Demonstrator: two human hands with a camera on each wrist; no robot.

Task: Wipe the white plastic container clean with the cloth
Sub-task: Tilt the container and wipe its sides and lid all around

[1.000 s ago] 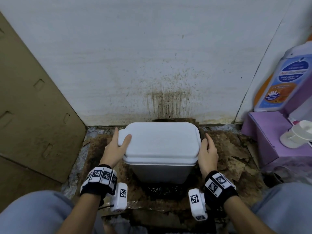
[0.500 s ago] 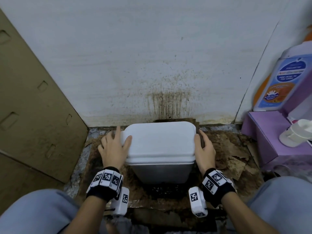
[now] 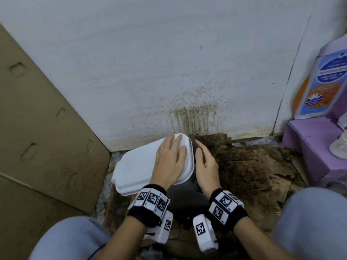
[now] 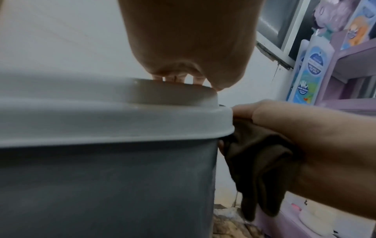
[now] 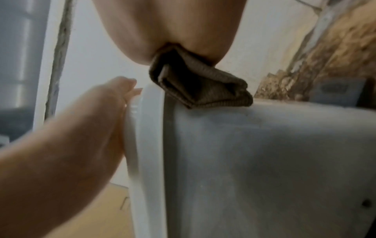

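Head view: the white plastic container (image 3: pixel 150 164) has been tipped toward nine o'clock, its lid slanting where half a second ago it sat level. The left hand (image 3: pixel 170 160) has come off the side and now lies flat, fingers straight, on the lid. At its three o'clock the right hand (image 3: pixel 205 166), previously just beside the rim, presses the brown cloth (image 4: pixel 258 164), bunched under its palm, against the exposed wall. Wiping of that side looks about to begin.
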